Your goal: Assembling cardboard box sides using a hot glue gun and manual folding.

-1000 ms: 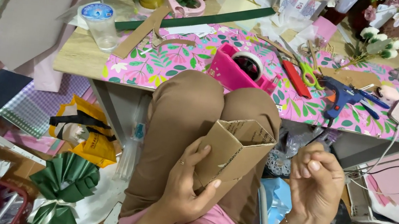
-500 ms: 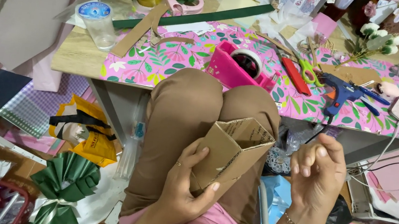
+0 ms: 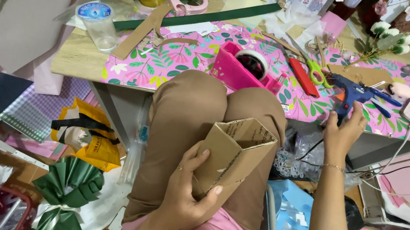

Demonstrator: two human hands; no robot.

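We see the left hand (image 3: 186, 192) gripping a folded brown cardboard box (image 3: 231, 156), its fingers wrapped around the lower end, held over the lap just below centre. At two o'clock, the right hand (image 3: 343, 137) reaches to the desk (image 3: 72, 53) edge, fingers loosely open, touching the blue glue gun (image 3: 355, 91).

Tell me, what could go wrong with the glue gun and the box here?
The right hand is reaching up to the blue glue gun at the table edge; grabbing near its nozzle might burn fingers if it is hot. Its cord hangs among tangled wires below, so a pull could snag it. The left hand alone holds the open cardboard box on the lap, so it might tip or slip.
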